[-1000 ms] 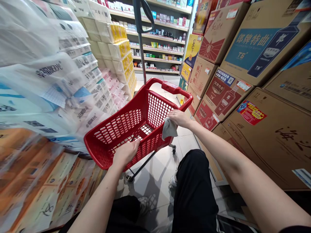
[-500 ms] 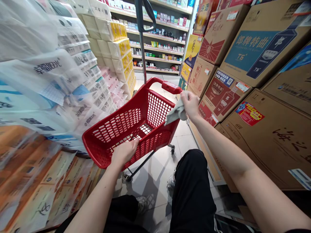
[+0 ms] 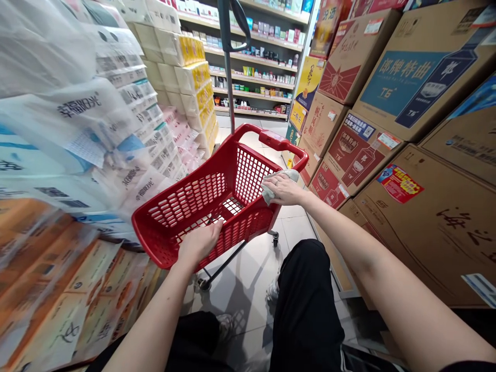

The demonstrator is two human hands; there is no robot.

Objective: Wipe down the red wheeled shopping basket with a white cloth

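Right hand (image 3: 285,191) grasps cloth (image 3: 291,174) against cart (image 3: 228,163)'s near rim (image 3: 248,211), handle (image 3: 277,140) just beyond; left hand (image 3: 199,242) clasps same rim, farther along its length.

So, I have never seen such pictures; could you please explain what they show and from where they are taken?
No machine here: you see a person's two bare hands. Every picture comes from one camera worn on the head, looking forward and down. The left hand holds the near rim of a red shopping cart, which stands on a tiled floor. The right hand holds a grey cloth against that rim, closer to the handle. Wrapped packs are at left, cardboard boxes at right, stocked shelves beyond.
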